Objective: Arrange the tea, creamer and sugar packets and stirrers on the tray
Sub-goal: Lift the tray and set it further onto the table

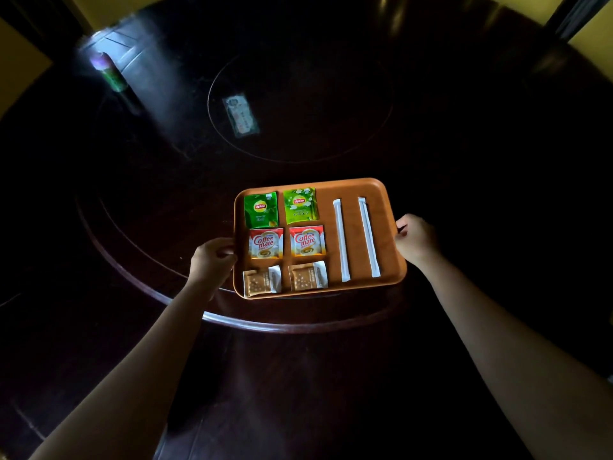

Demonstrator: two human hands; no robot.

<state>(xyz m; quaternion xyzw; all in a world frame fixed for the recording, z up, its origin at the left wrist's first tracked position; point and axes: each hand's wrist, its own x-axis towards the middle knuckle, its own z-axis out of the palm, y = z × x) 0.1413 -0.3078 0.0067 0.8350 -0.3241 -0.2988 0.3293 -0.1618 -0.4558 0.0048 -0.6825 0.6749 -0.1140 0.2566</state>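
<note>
Nearest, the left hand (212,260) grips the left rim of the orange tray (355,190), and the right hand (414,240) grips its right rim, fingers curled closed; the tray lies between them on the dark tabletop (298,127). Inside, two sugar packets (306,277) lie closest, then two creamer packets (306,241), then two tea packets (298,204). The two stirrers (341,240) lie at the right, long axis running near to far.

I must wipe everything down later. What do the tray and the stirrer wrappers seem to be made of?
The orange tray looks like smooth moulded plastic: even colour, rounded raised rim, soft sheen. The two stirrers seem sealed in matte white paper sleeves with flat ends; the material inside is hidden.
</note>
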